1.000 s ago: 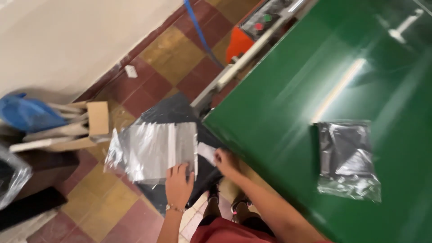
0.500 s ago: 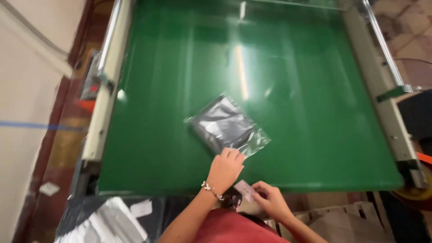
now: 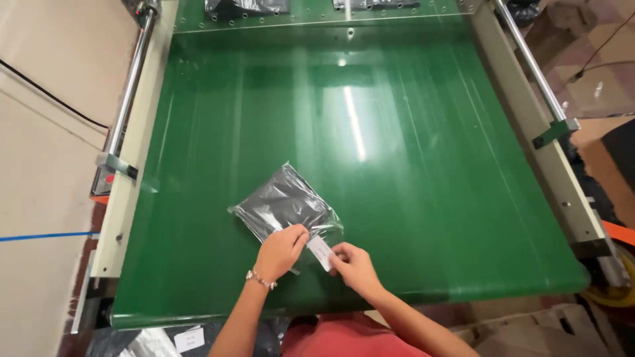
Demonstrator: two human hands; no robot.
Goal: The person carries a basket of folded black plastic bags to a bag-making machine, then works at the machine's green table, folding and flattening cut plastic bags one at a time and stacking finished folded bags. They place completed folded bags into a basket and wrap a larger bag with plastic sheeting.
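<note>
Where both hands (image 3: 317, 254) meet: glossy clear bag (image 3: 284, 205), dark folded contents.

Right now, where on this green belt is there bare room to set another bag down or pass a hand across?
The green belt lies bare right of the clear bag of dark fabric up to the right rail, and beyond it toward the far bags. A narrower strip runs along the left rail. It is crowded at the near edge, where left hand and right hand hold a white label.

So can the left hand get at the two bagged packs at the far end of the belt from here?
Probably not. The left hand rests on the near clear bag, and the far packs lie across the whole bare green belt; nothing blocks them, they just look too far.
</note>
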